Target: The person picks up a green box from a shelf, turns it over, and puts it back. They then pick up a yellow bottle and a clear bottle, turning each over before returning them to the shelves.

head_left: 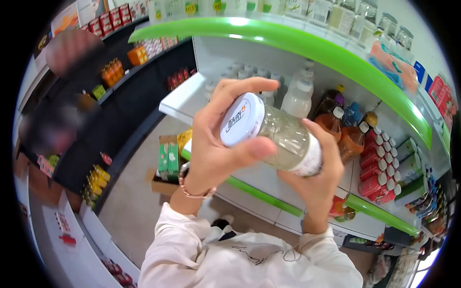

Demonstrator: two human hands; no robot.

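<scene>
A glass jar [285,132] with a white printed lid [242,120] lies tilted between my hands, with clear or pale contents and a white label [309,158] near its base. My left hand [218,129] curves around the lid end, thumb on the near side and index finger arched above. At the base end, the fingers and thumb of my right hand [321,168] grip the jar. A beaded bracelet [192,189] circles my left wrist.
Behind the jar stands a white shelf unit with a green edge strip [288,41]. White bottles [297,93], brown drink bottles [350,141] and red cans [377,165] stand on it. A green box [168,158] sits in a carton below. Dark shelves [144,72] run along the left.
</scene>
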